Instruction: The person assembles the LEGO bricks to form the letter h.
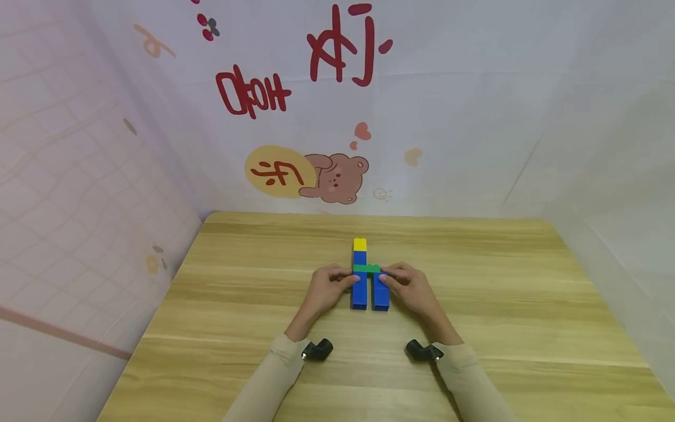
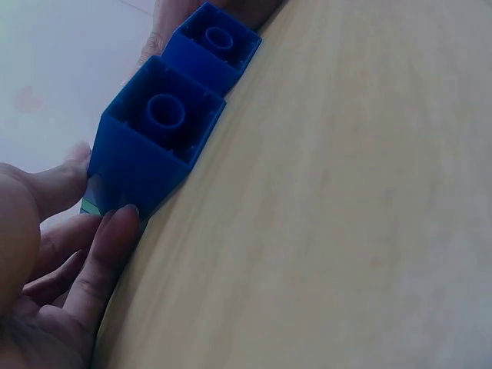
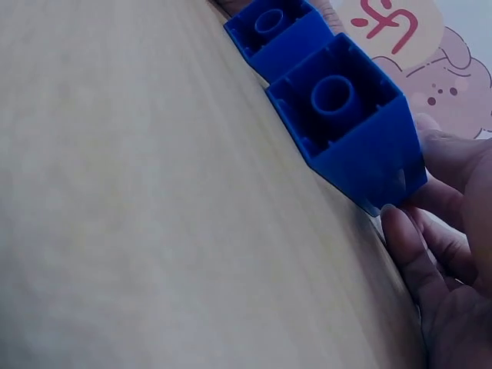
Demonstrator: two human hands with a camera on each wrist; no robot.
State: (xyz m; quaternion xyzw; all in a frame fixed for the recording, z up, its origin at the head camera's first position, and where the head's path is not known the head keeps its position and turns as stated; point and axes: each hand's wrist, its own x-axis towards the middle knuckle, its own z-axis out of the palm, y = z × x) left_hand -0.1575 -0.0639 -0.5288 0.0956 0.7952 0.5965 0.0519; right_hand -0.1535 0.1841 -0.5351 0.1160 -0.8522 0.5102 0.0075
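A toy-brick figure lies on the wooden table (image 1: 474, 281), its open brick ends facing me. Its left blue column (image 1: 360, 296) runs up through more blue to a yellow brick (image 1: 360, 244). A green brick (image 1: 366, 269) crosses from it to the top of a shorter right blue column (image 1: 381, 298). My left hand (image 1: 326, 288) pinches the left column near the green brick. On the other side my right hand (image 1: 413, 286) pinches the right column near its top. Hollow undersides with round tubes show on the left column (image 2: 138, 154) in the left wrist view and the right column (image 3: 369, 161) in the right wrist view.
A pale printed cloth (image 1: 448, 117) with red characters and a bear drawing (image 1: 337, 179) hangs behind the table's far edge. More cloth stands along the left and right sides. A black wrist camera (image 1: 318, 350) sits at the left cuff and another wrist camera (image 1: 423, 351) at the right.
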